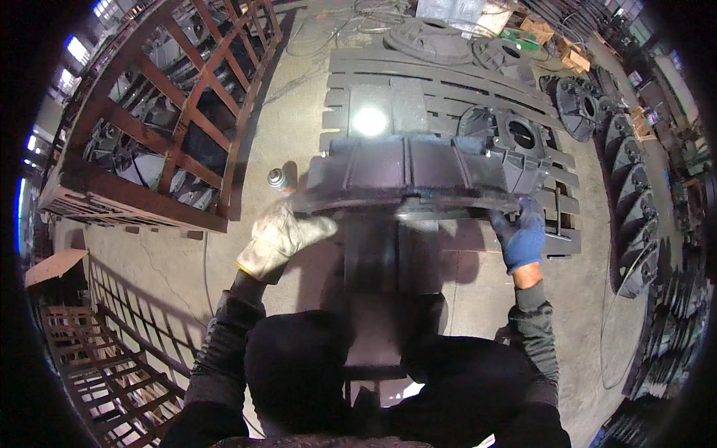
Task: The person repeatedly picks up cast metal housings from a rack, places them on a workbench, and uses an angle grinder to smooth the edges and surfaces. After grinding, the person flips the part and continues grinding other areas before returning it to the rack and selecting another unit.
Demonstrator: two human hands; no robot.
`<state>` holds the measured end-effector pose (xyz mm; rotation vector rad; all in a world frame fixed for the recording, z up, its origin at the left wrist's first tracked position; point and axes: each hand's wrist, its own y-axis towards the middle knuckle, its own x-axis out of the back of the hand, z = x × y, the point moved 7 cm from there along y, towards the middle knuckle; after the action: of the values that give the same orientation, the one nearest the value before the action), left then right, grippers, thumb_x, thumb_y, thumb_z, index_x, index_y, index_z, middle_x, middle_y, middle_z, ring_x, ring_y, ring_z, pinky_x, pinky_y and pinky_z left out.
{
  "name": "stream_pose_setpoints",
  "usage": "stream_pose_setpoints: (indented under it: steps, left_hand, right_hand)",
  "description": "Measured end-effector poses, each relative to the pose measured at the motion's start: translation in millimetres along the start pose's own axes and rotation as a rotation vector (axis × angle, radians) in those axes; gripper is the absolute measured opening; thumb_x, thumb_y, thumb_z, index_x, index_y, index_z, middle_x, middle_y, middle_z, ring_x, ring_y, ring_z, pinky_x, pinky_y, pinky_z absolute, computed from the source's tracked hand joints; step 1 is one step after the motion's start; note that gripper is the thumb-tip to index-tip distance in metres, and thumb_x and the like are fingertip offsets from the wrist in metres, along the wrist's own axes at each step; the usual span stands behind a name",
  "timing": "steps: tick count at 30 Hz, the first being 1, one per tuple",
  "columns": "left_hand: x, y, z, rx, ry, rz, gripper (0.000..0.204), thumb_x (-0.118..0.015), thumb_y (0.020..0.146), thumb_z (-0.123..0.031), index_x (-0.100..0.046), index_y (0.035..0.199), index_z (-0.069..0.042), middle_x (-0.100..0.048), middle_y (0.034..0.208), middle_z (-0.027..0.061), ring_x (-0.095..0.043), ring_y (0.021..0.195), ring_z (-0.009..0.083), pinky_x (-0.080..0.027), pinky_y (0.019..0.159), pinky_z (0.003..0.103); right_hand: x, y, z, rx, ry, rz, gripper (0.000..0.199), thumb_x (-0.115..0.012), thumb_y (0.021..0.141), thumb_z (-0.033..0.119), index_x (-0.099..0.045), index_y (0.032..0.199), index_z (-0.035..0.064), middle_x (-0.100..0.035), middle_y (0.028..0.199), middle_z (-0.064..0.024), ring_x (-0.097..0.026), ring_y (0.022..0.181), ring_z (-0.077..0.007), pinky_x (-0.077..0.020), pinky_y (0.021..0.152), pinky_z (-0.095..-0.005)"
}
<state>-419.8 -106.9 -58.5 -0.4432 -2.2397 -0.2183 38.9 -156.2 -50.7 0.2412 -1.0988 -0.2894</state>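
A large dark grey, ribbed metal casting is held up in front of my knees, its rim facing me. My left hand, in a cream work glove, grips the rim's left end, with the thumb lying along the near side. At the rim's right end my right hand, in a blue glove, has its fingers and thumb closed around the edge. The casting hides most of the fingertips. Just beyond my left hand, a spray can stands on the floor. Under the casting, a dark block-like stand shows between my legs.
A slatted pallet lies ahead, bearing a flanged casting at right and a round casting farther back. A rusty metal crate of parts stands at left. More castings line the right side, near a cable.
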Motion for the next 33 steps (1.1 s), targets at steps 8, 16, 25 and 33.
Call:
stream_pose_setpoints:
  steps: [8, 16, 25, 33]
  left_hand:
    - [-12, 45, 28, 0.236, -0.110, -0.315, 0.046, -0.072, 0.098, -0.041, -0.076, 0.125, -0.003, -0.080, 0.114, 0.0187, -0.076, 0.107, 0.0410, -0.057, 0.094, 0.047]
    - [-93, 17, 103, 0.363, -0.148, 0.123, 0.026, -0.061, 0.108, -0.029, -0.080, 0.115, -0.011, -0.080, 0.102, 0.0068, -0.077, 0.091, 0.0198, -0.059, 0.082, 0.031]
    - [-68, 39, 62, 0.156, 0.101, 0.383, 0.031, -0.056, 0.112, -0.026, -0.079, 0.124, -0.009, -0.081, 0.119, 0.0076, -0.076, 0.106, 0.0222, -0.059, 0.095, 0.033]
    - [-111, 92, 73, -0.447, 0.532, 0.100, 0.034, -0.061, 0.108, -0.029, -0.070, 0.135, -0.010, -0.079, 0.117, 0.0087, -0.077, 0.107, 0.0251, -0.062, 0.078, 0.035]
  right_hand:
    - [-84, 35, -45, -0.262, 0.678, -0.290, 0.027, -0.088, 0.094, 0.017, -0.072, 0.111, 0.0024, -0.072, 0.098, -0.0009, -0.061, 0.089, -0.0114, -0.0526, 0.084, -0.0298]
    - [-142, -30, -90, -0.634, 0.692, 0.106, 0.027, -0.084, 0.094, 0.010, -0.074, 0.117, -0.0005, -0.076, 0.098, -0.0040, -0.066, 0.086, -0.0101, -0.0539, 0.076, -0.0275]
    - [-154, -38, -109, -0.604, 0.414, 0.232, 0.047, -0.086, 0.094, 0.026, -0.071, 0.130, -0.0011, -0.079, 0.108, -0.0087, -0.071, 0.090, -0.0154, -0.0570, 0.080, -0.0335]
    - [-136, -153, -57, -0.626, 0.662, 0.101, 0.059, -0.078, 0.101, 0.027, -0.054, 0.146, -0.0020, -0.074, 0.129, -0.0193, -0.073, 0.118, -0.0256, -0.0569, 0.101, -0.0386]
